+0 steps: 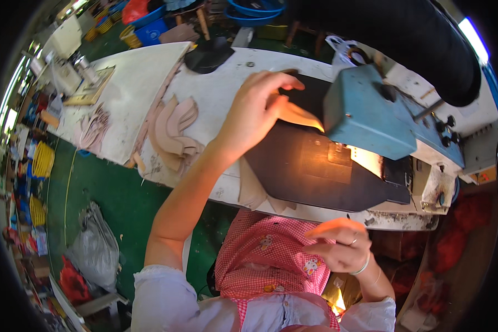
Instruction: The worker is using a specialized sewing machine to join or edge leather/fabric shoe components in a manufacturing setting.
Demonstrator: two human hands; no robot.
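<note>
My left hand (257,113) reaches out over the white worktable (216,94) and holds a thin tan leather piece (299,115) at the left side of the blue sewing machine (382,116). A black mat (315,177) lies under the machine head, lit by its lamp. My right hand (340,243) hovers low near my lap, below the table's front edge, fingers loosely curled with nothing seen in them. A red checked apron (265,254) covers my lap.
A stack of pink-tan curved leather pieces (174,133) lies left of the mat, more pieces (94,124) on the adjoining table. A grey bag (97,249) sits on the green floor. Blue crates (152,30) and basins stand beyond the table.
</note>
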